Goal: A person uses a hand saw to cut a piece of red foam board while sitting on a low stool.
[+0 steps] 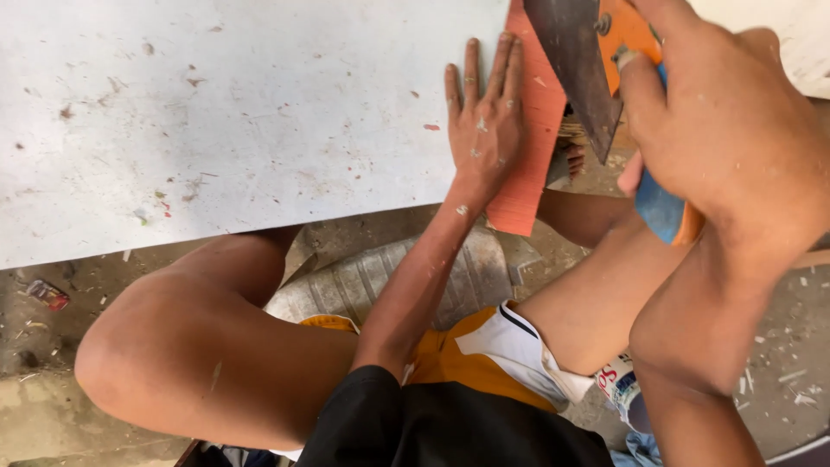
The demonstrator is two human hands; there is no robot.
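My left hand [484, 121] lies flat, fingers spread, on the right edge of a large white board [216, 112] and partly on an orange ridged strip [532, 130] beside it. My right hand [726, 130] is raised close to the camera, gripping the blue and orange handle of a hand saw [661, 203]. The saw's dark rusty blade [575, 69] hangs above the orange strip, just right of my left fingers. I am squatting, with both bare knees under the board's near edge.
A grey ribbed mat [389, 277] lies on the dirt floor under my legs. Scraps and shavings litter the ground at the left [47, 294] and at the right [795, 380]. A white printed container [621, 380] sits by my right thigh.
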